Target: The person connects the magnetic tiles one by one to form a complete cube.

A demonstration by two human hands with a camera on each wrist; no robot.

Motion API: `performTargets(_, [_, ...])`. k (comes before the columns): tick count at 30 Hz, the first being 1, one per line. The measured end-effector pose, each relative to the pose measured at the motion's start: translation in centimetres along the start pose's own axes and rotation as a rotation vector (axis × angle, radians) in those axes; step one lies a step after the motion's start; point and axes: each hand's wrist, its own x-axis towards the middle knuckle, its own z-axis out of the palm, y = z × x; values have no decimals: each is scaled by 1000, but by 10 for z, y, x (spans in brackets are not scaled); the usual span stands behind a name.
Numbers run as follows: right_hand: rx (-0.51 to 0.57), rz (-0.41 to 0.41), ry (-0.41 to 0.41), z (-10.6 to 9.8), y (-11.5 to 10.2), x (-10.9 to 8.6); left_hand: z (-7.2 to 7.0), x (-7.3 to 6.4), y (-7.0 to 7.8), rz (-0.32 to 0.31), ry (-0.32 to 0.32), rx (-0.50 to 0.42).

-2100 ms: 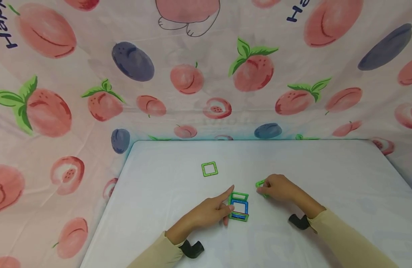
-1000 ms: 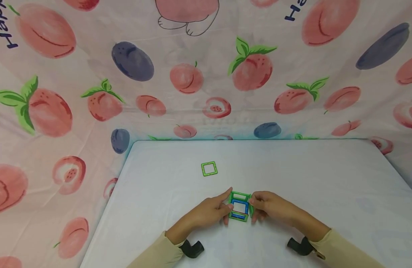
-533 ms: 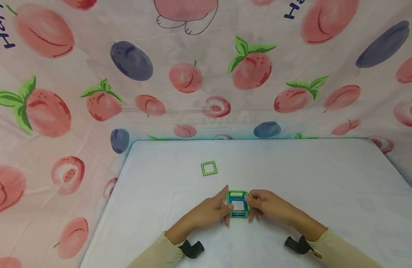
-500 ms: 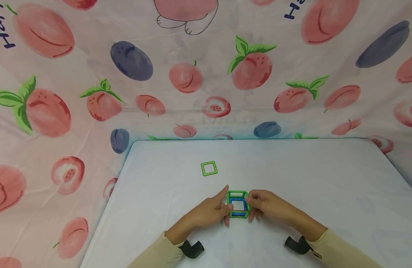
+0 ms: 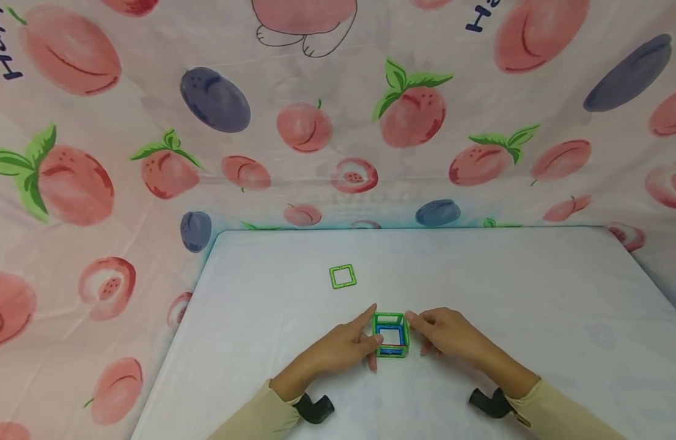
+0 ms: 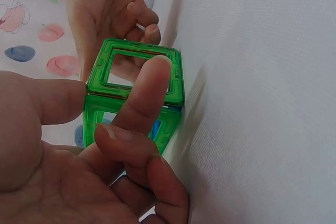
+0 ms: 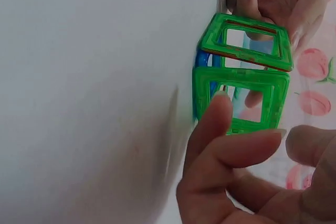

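A small open-topped box of green magnetic tiles (image 5: 393, 348) stands on the white table, with a blue square tile (image 5: 390, 327) at its bottom. My left hand (image 5: 335, 351) holds the box at its left side, thumb at an upper edge and index finger along the wall. Across from it, my right hand (image 5: 450, 330) has its fingertips right by the right-hand green tile (image 7: 202, 85). In the right wrist view, its thumb and index finger stand apart. That view also shows a narrow gap between two green walls at a corner.
One loose green square tile (image 5: 344, 286) lies flat on the white table (image 5: 261, 287), beyond the box to the left. Behind the table hangs a fruit-patterned cloth (image 5: 305, 79). A black camera mount sits at each wrist, such as the left mount (image 5: 316, 409).
My right hand brought a green tile in from the right and set it against the box's right side. Its fingers have since loosened and drawn back slightly. My left hand stays at the box.
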Motion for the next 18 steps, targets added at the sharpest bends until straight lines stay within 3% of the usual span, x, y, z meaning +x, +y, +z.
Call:
performTargets(7, [91, -40, -77, 4, 6, 3, 1, 0, 0, -17, -7, -38])
performTargets(18, [190, -58, -92, 9, 6, 1, 1, 1, -1, -4, -22, -58])
